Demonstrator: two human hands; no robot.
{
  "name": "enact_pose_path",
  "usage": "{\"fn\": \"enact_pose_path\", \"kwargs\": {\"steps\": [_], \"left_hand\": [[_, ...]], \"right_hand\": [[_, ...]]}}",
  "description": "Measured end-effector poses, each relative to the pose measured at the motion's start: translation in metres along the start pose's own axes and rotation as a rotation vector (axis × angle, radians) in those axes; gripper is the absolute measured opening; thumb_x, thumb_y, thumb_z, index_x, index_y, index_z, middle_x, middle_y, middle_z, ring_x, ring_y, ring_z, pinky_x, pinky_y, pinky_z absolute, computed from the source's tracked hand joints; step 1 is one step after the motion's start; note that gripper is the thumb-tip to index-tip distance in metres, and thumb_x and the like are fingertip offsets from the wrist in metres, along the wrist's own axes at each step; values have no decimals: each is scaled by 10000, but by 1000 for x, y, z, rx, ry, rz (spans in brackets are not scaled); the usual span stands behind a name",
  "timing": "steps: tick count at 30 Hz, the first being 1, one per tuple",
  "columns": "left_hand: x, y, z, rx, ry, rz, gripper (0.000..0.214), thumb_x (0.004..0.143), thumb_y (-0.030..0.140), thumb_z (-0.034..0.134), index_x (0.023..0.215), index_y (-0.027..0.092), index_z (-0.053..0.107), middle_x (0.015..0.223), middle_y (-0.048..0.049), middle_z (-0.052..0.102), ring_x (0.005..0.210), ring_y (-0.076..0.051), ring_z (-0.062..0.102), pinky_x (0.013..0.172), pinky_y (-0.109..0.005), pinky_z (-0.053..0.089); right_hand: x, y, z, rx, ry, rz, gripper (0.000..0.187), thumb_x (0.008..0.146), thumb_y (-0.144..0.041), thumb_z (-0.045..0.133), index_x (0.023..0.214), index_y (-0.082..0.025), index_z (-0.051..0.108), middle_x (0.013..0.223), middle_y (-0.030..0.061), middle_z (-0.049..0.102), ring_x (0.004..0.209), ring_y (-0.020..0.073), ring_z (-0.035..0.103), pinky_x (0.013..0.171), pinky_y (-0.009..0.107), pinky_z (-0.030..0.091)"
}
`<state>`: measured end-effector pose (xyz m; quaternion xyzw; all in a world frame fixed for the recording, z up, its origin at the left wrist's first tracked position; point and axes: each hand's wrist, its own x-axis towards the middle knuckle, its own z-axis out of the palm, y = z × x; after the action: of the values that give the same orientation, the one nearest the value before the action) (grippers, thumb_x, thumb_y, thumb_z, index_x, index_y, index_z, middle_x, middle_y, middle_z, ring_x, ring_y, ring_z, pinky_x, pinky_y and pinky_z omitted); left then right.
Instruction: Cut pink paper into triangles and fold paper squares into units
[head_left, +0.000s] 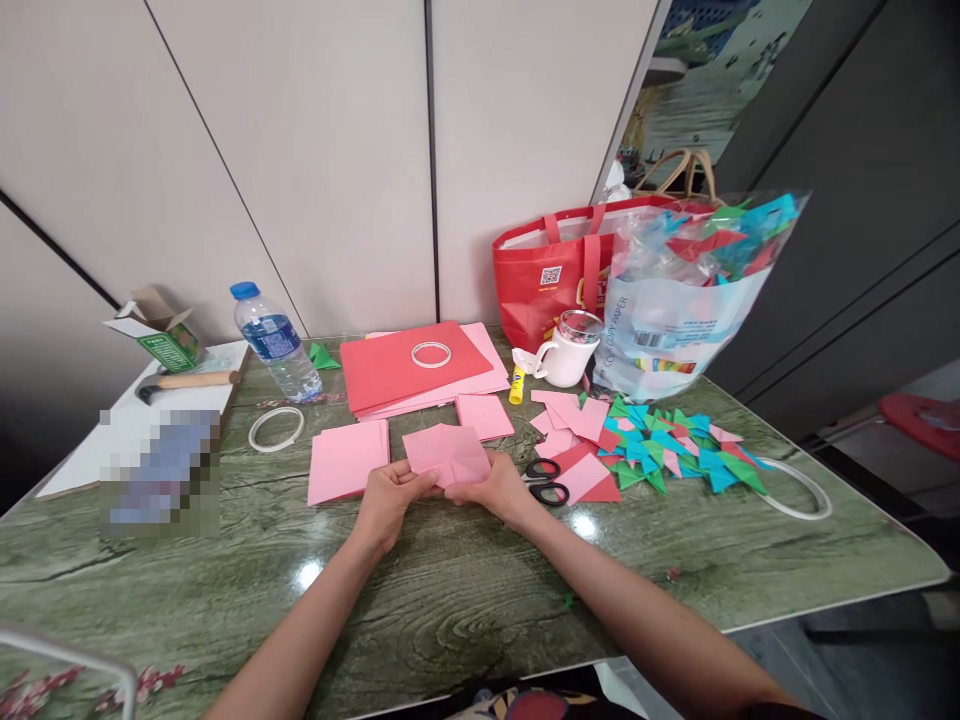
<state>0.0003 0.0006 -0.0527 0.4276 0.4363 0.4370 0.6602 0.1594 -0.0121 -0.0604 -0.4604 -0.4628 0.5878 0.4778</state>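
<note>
The long green counter (420, 620), patterned like wood grain, carries everything here. At its back edge stands a red carrier bag (525, 300) with red handles, and before its right end a white-and-clear plastic bag (675, 340) full of folded blue, green, red and pink paper; judging by this, much folding is done. A flat stack of large red and pink paper sheets (390, 370) lies at the back, seemingly unused. Off to the right spreads a heap of small, pointed blue, green and pink paper pieces (660, 450), apparently folded too. Nearer the front lies a flat stack of pink paper squares (345, 465), with a smaller pink paper stack (484, 415) farther back, so a fair amount looks left unfolded.

The bare left hand (390, 500) and right hand (502, 490) come close together, both pinching between thumb and fingers one thin pink paper piece (450, 450), held up just right of the squares. It shows creases but no finished shape, so this one seems partway along. Beyond it stands a white lidded mug (562, 360); black-handled scissors (551, 486) lie just beside the right hand, and a small yellow glue stick (517, 385) sits near the mug
</note>
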Motion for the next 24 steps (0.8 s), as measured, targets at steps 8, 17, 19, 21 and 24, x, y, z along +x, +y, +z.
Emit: {"fn": "enact_pose_path", "kwargs": {"steps": [8, 17, 19, 21, 24], "left_hand": [[-1, 1, 0, -39, 6, -30, 347, 562, 277, 768, 854, 102, 701, 777, -75, 725, 694, -209, 669, 726, -349, 533], [-1, 1, 2, -71, 30, -63, 330, 544, 252, 777, 828, 101, 700, 760, -58, 727, 695, -199, 670, 732, -333, 540], [-2, 1, 2, -73, 28, -71, 329, 548, 251, 775, 830, 101, 699, 773, -61, 728, 704, -198, 671, 731, -325, 541], [-2, 1, 2, -77, 20, -76, 324, 555, 249, 773, 835, 103, 701, 787, -66, 728, 707, -189, 670, 724, -305, 542], [-2, -1, 3, -89, 28, -86, 316, 557, 244, 774, 829, 99, 704, 798, -79, 728, 696, -177, 669, 706, -282, 543]], "right_hand": [[2, 3, 1, 30, -2, 30, 395, 456, -262, 786, 802, -125, 652, 635, 14, 645, 515, 147, 557, 491, 287, 506], [2, 4, -1, 43, -7, 50, 401, 453, -255, 791, 806, -120, 657, 650, 18, 650, 522, 146, 566, 508, 292, 525], [1, 3, -1, 41, -14, 47, 403, 461, -249, 787, 819, -121, 655, 660, 16, 648, 527, 139, 561, 504, 282, 523], [0, 2, -2, 40, -14, 42, 405, 465, -244, 783, 829, -127, 652, 664, 12, 645, 527, 134, 554, 497, 273, 517], [0, 2, -2, 34, -17, 51, 390, 472, -242, 773, 825, -129, 650, 662, 14, 643, 517, 130, 543, 486, 268, 499]]}}
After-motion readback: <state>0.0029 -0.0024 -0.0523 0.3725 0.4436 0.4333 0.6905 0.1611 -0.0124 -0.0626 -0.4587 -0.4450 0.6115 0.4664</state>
